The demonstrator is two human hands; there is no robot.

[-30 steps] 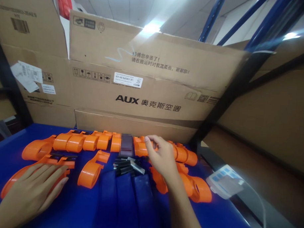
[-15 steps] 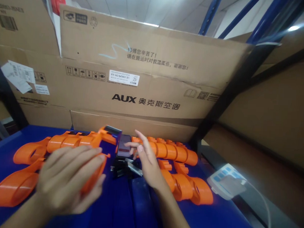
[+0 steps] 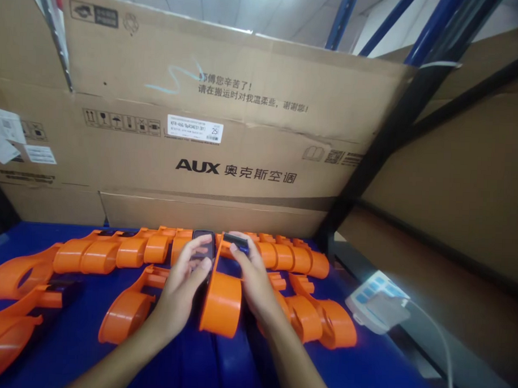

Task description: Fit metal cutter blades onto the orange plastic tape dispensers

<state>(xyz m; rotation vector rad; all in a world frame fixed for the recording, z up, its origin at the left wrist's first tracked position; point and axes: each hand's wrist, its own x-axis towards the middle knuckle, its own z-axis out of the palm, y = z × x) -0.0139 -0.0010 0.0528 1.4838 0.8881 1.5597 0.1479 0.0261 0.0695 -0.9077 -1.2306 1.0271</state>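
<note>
My right hand [image 3: 256, 281] grips the upper end of an orange plastic piece [image 3: 222, 306], which has a wide curved loop hanging below. A dark rectangular block [image 3: 236, 242] sits at that gripped end, near the thumb. On the other side of the piece, my left hand [image 3: 183, 285] is open, fingers apart and bent, with nothing plainly held. Behind its fingertips a dark-screened phone-like device [image 3: 204, 237] stands partly hidden. Beside my left forearm lies a similar orange piece [image 3: 127, 314].
Similar orange pieces stand in rows on the blue surface [image 3: 151, 371], left [image 3: 99, 256] and right [image 3: 303, 260]. A large cardboard sheet [image 3: 244, 131] rises behind. At right are a white-and-blue device with a cable [image 3: 378, 303] and a dark rack post [image 3: 366, 158].
The orange piece has passed from my left hand to my right. My left hand has opened and moved right, towards the phone-like device. An orange piece now shows beside my left forearm.
</note>
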